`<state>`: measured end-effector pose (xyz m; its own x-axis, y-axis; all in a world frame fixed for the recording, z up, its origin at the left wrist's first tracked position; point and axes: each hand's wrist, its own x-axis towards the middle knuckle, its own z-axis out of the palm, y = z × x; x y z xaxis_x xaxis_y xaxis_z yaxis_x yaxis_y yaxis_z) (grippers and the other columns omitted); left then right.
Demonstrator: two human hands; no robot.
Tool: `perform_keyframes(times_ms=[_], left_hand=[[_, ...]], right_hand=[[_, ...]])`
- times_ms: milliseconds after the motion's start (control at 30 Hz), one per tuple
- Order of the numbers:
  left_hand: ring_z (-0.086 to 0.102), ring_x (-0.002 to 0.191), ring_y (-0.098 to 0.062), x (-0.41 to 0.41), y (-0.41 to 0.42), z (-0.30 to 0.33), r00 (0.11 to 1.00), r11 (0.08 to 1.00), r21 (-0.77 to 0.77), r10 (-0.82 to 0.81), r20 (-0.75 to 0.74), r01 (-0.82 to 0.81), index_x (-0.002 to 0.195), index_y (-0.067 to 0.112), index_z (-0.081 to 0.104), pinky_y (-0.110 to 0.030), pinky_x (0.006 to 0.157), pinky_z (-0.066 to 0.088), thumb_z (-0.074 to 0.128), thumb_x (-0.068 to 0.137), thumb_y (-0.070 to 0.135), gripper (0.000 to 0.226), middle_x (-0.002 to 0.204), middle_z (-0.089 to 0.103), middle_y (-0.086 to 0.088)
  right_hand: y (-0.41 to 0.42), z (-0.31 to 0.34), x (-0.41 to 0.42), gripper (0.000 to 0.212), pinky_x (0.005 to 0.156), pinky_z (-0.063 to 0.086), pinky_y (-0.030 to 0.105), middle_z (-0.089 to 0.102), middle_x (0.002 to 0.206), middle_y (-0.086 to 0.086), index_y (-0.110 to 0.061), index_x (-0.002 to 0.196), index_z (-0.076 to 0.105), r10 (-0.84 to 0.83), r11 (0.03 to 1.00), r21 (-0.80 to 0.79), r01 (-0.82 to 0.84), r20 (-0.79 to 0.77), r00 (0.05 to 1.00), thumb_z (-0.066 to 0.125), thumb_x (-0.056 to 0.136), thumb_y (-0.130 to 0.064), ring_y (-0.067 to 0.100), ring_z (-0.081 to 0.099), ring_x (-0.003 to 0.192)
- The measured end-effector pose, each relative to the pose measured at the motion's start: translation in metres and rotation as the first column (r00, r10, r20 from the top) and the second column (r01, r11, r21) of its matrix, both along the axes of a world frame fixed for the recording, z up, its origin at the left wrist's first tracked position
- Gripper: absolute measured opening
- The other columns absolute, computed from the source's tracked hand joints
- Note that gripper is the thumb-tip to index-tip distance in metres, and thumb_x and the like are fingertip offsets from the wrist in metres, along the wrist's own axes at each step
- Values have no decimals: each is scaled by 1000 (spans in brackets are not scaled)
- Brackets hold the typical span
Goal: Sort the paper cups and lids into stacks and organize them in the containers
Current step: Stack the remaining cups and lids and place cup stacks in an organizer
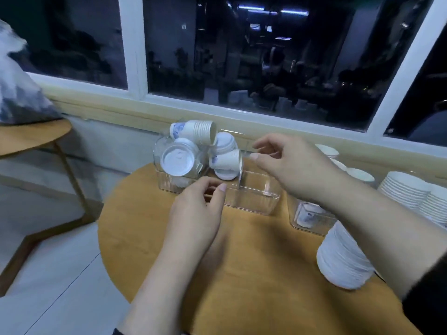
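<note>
Round tan wooden table (254, 262): near and middle surface bare, all clutter sits along the far and right edges. Left edge drops to pale tiled floor (60, 274); a second wooden side table (31, 136) stands well apart to the left. Clear plastic divided container (254, 199) at the far edge, below the white window frame (135, 68): left compartments piled with loose items, right compartment see-through with nothing visible in it. Second clear plastic bin (312, 218) near the right edge, holds at least one cup, contents mostly hidden by the right forearm. Tall stack of white plastic lids (343, 262) stands on the surface at the right edge, just in front of that bin; more white lid stacks (411, 197) further right. In the divided container: nested white paper cups with blue print (193, 131) lying on their side on top, a lid stack (177, 160) tipped face-on at left, a single sideways cup (227, 159) in the middle. Left hand (196, 213) at the container's near wall, fingers loosely curled, grip on the wall cannot tell. Right hand (287, 165) over the far right rim, fingers relaxed and slightly curled, holding nothing visible.
</note>
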<state>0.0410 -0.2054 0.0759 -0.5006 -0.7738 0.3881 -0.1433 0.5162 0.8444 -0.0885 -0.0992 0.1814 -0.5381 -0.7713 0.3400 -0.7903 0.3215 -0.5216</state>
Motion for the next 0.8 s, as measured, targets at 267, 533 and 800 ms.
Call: perform_keyframes(times_ms=[267, 533, 800], left_hand=[[65, 90, -1, 17, -54, -31, 998, 999, 25, 41, 48, -42, 105, 30, 70, -25, 83, 50, 65, 91, 42, 19, 94, 70, 19], [64, 94, -2, 20, -65, -45, 997, 992, 121, 35, 72, -43, 106, 36, 67, -36, 88, 53, 62, 89, 51, 23, 95, 69, 19], [63, 97, -3, 13, -60, -44, 997, 987, 159, 19, 79, -32, 110, 35, 66, -35, 90, 52, 59, 91, 52, 26, 98, 69, 18]], right_hand=[[-145, -20, -69, 67, 96, 45, 35, 53, 142, 6, -17, 145, 43, -59, 951, 280, 130, -248, 967, 72, 88, -36, 28, 55, 123], [-208, -48, -110, 92, 104, 44, 41, 44, 150, 11, -12, 152, 30, 5, 857, 484, 179, -355, 935, 80, 80, -40, 32, 48, 130], [-220, -61, -135, 76, 75, 46, 35, 53, 130, 8, -22, 138, 40, -74, 920, 349, 178, -292, 953, 80, 77, -43, 26, 56, 99]])
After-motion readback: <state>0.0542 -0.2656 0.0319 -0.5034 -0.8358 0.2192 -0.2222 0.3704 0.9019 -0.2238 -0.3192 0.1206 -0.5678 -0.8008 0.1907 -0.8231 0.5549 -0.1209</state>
